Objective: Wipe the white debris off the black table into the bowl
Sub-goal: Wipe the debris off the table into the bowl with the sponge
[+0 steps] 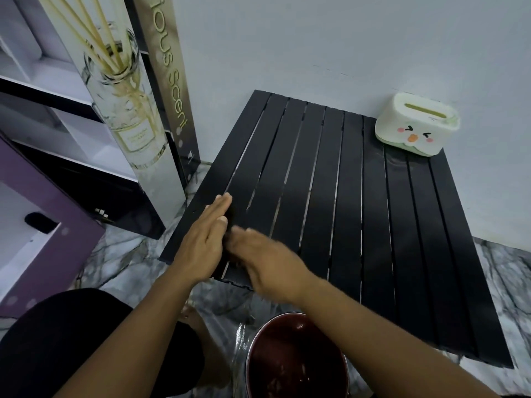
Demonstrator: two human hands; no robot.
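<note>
The black slatted table [353, 214] fills the middle of the view, and I see no white debris on its slats. My left hand [205, 239] stands on edge, fingers straight and together, at the table's near left corner. My right hand [267, 262] is blurred with motion, flat and palm down on the slats right beside the left hand, fingertips close to its palm. Neither hand holds anything. A dark red bowl [296, 363] sits on the floor below the table's front edge, under my right forearm.
A white and green tissue box with a duck face [416, 124] stands on the table's far right corner. A tall reed-diffuser display board [135, 110] and purple shelving [43, 225] stand to the left. The floor is marble [120, 254]; a white wall is behind.
</note>
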